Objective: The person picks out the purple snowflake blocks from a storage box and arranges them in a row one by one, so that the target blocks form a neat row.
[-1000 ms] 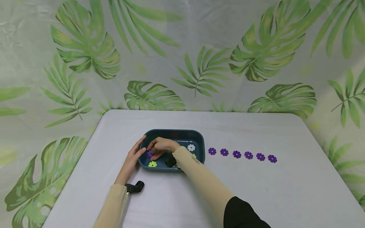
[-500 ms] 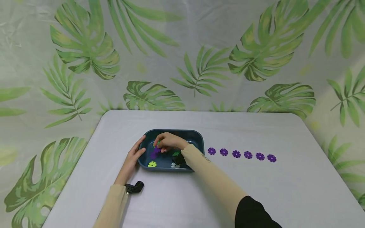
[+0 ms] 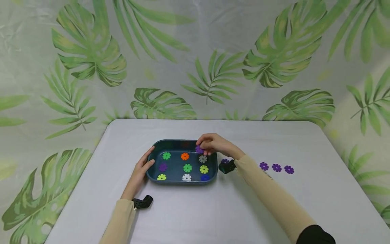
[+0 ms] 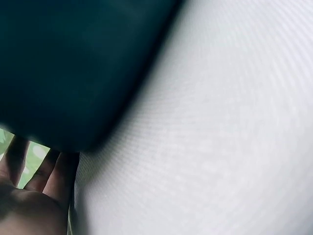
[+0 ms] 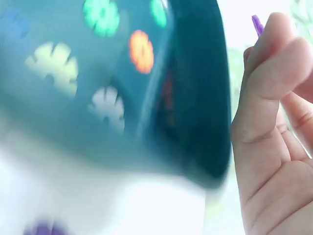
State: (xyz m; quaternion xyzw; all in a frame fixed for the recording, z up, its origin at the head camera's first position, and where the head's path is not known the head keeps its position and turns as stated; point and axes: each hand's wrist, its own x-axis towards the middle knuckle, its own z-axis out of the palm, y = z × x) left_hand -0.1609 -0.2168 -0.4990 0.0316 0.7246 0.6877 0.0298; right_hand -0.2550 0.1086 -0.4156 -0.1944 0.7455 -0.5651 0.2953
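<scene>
My right hand [image 3: 217, 144] pinches a purple notched, flower-shaped plastic disc [image 3: 199, 149] between thumb and fingertips, above the back right corner of a dark blue tray [image 3: 175, 183]. In the right wrist view only the thin edge of this disc [image 5: 257, 24] shows past the fingers. My left hand [image 3: 139, 171] rests against the tray's left end, its fingers along the outside and the thumb at the rim. Inside the tray lie several similar discs, spaced apart: an orange disc [image 3: 185, 156], a purple disc [image 3: 163, 167], a grey disc [image 3: 202, 159] and others in green, yellow, white and blue.
Right of the tray, a row of purple discs [image 3: 276, 167] lies on the white table [image 3: 195, 217]; my right forearm and its wrist camera [image 3: 226, 166] hide part of the row. A leaf-patterned cloth [image 3: 213, 67] hangs behind the table.
My right hand went from the tray's left part to its back right corner, lifting a purple disc out with it. The left hand has stayed at the tray's left end.
</scene>
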